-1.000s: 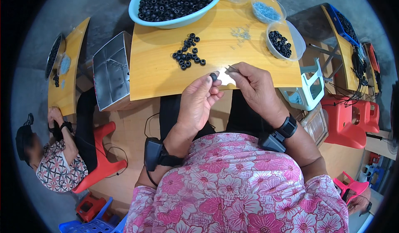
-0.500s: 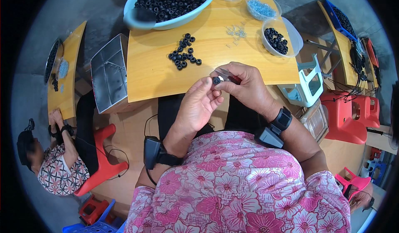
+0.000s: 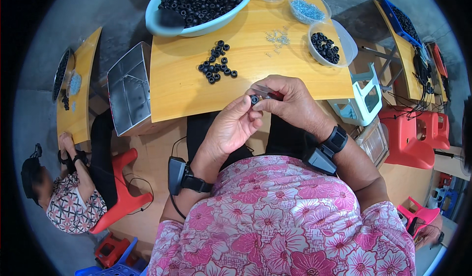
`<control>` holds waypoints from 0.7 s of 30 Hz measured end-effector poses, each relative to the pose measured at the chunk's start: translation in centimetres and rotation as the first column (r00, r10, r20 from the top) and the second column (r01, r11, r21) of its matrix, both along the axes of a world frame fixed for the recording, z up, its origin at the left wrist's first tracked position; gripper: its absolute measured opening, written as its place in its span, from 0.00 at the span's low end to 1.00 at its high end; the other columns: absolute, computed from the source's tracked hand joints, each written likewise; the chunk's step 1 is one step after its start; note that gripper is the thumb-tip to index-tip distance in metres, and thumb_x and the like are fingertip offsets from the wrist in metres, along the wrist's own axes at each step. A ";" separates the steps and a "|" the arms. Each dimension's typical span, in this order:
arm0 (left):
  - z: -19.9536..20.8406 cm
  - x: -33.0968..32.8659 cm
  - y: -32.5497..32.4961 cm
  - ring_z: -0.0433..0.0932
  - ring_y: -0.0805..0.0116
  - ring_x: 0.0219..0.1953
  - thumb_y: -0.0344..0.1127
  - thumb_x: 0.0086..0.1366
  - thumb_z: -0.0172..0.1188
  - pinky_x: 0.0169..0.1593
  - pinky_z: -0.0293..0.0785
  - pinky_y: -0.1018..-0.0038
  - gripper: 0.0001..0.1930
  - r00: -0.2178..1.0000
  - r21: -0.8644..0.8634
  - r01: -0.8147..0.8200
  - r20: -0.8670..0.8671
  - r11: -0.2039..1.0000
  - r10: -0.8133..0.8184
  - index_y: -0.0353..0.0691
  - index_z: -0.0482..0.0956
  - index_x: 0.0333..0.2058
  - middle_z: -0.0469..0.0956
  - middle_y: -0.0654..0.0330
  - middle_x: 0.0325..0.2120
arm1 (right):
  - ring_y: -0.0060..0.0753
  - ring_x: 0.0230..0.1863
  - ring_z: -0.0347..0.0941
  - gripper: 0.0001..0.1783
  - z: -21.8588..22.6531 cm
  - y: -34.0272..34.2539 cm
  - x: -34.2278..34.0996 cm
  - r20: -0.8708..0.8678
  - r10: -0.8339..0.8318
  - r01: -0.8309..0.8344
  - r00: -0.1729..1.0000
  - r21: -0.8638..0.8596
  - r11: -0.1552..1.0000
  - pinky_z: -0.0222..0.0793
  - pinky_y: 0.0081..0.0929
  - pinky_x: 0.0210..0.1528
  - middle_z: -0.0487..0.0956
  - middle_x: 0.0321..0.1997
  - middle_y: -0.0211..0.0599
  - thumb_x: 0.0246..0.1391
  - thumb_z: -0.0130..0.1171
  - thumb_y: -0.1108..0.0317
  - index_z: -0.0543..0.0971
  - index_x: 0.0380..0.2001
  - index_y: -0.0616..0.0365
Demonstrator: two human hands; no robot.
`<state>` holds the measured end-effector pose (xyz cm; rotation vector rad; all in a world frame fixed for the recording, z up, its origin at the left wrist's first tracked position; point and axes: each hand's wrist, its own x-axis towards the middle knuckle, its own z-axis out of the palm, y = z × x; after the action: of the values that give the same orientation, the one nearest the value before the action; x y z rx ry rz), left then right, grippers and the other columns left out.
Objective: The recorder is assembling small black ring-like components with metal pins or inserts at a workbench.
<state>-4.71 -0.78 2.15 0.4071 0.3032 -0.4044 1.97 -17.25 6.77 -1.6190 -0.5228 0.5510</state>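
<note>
- The left hand (image 3: 230, 131) pinches a small black ring (image 3: 254, 99) between thumb and fingertips, held over the near edge of the yellow table (image 3: 182, 91).
- The right hand (image 3: 290, 101) is closed on a thin tool (image 3: 268, 91) with a red handle; its tip at the ring is too small to make out.
- A loose pile of rings (image 3: 218, 68) lies mid-table, with bare wood between it and the near edge.
- The big bowl (image 3: 199, 5) at the far left corner is cut off at the top.
- A small tub (image 3: 327, 45) sits at the right edge.
</note>
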 end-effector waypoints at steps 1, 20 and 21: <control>-0.3 0.0 0.0 0.72 0.76 0.31 0.37 0.67 0.55 0.38 0.74 0.78 0.10 1.000 -0.030 -0.013 0.022 0.999 0.014 0.39 0.74 0.43 0.74 0.64 0.32 | 0.25 0.37 0.77 0.15 0.0 0.0 0.0 0.053 0.013 -0.012 0.999 -0.006 1.000 0.71 0.21 0.42 0.80 0.36 0.39 0.49 0.63 0.73 0.79 0.42 0.62; -0.9 0.7 1.0 0.73 0.72 0.38 0.33 0.64 0.57 0.42 0.75 0.80 0.12 0.991 -0.138 -0.088 0.087 0.987 0.101 0.31 0.74 0.43 0.75 0.60 0.36 | 0.46 0.29 0.73 0.06 1.3 -0.7 0.3 0.637 0.163 0.095 0.753 -0.350 0.932 0.69 0.38 0.29 0.73 0.28 0.37 0.49 0.58 0.67 0.77 0.31 0.54; -0.9 0.6 0.9 0.73 0.72 0.38 0.33 0.64 0.57 0.42 0.75 0.80 0.12 0.991 -0.138 -0.088 0.087 0.986 0.101 0.31 0.74 0.43 0.75 0.60 0.36 | 0.46 0.29 0.73 0.06 1.4 -0.7 0.3 0.639 0.174 0.094 0.749 -0.363 0.927 0.69 0.38 0.29 0.73 0.28 0.37 0.48 0.58 0.67 0.77 0.31 0.53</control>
<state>-4.06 0.16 1.24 0.2780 0.2024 -0.3095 2.23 -17.96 8.13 -2.1858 -1.0343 0.0706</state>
